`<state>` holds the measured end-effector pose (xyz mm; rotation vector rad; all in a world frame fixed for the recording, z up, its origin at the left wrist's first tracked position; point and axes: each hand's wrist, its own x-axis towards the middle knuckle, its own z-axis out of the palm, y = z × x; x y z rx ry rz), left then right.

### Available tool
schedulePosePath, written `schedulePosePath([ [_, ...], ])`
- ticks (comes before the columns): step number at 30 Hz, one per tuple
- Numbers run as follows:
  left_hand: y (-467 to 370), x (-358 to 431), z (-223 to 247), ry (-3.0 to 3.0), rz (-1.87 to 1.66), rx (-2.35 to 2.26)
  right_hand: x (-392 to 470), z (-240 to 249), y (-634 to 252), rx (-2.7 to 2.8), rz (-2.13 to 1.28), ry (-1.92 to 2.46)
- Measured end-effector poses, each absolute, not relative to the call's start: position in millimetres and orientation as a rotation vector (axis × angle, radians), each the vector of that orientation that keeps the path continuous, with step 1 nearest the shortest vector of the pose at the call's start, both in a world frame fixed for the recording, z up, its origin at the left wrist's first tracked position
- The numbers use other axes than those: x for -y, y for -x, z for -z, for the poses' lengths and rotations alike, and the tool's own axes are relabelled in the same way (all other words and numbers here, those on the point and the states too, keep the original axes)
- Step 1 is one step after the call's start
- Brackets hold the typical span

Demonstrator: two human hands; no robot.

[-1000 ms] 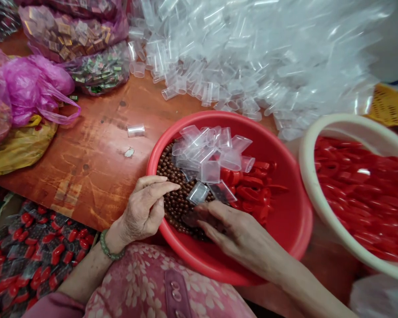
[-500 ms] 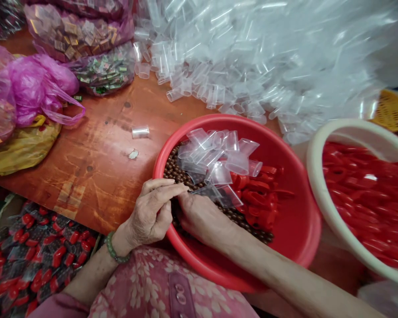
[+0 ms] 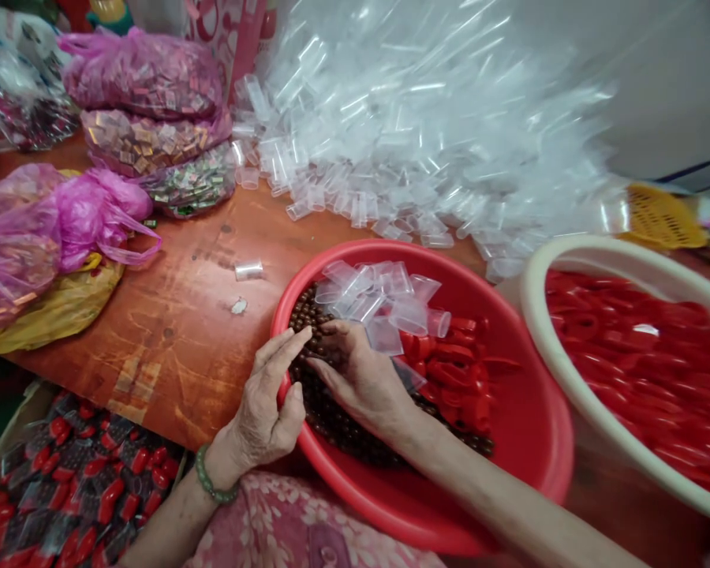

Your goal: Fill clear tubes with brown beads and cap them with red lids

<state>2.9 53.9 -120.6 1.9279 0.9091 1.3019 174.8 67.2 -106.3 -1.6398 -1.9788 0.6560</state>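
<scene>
My left hand (image 3: 272,394), a green bead bracelet (image 3: 210,477) on its wrist, rests at the left rim of the red basin (image 3: 544,450). Its fingers are stretched out toward the basin and I see nothing in them. Inside the basin, my right hand (image 3: 364,379) reaches among small round brown balls (image 3: 355,442), thumb and fingers apart. Any balls within its palm are hidden. Just beyond it lie clear plastic tubes (image 3: 382,292), piled on the balls. Red plastic pieces (image 3: 455,371) sit to the right of them in the same basin.
A cream tub (image 3: 536,315) of red pieces stands right of the basin. Behind spreads a big heap of clear tubes (image 3: 390,134). Bags of small pieces (image 3: 147,134) fill the left back. A lone tube (image 3: 248,270) lies on the table; below left, a box holds filled red-capped containers (image 3: 76,481).
My right hand has opened its fingers and drawn apart from my left fingertips, over the brown balls. The left hand stays at the rim. The view has shifted, showing more of the back.
</scene>
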Motion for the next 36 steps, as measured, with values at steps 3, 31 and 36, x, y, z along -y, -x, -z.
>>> schedulePosePath([
  [3,2,-55,108,-2.014,-1.186,-1.015,-61,100,-179,1.912,-0.606,1.524],
  [31,-26,-62,48,-1.723,-0.699,-0.84,-41,48,-206,2.011,-0.45,0.973],
  [36,-26,-64,47,-1.667,-0.717,-0.828,-34,50,-206,1.968,-0.311,1.068],
])
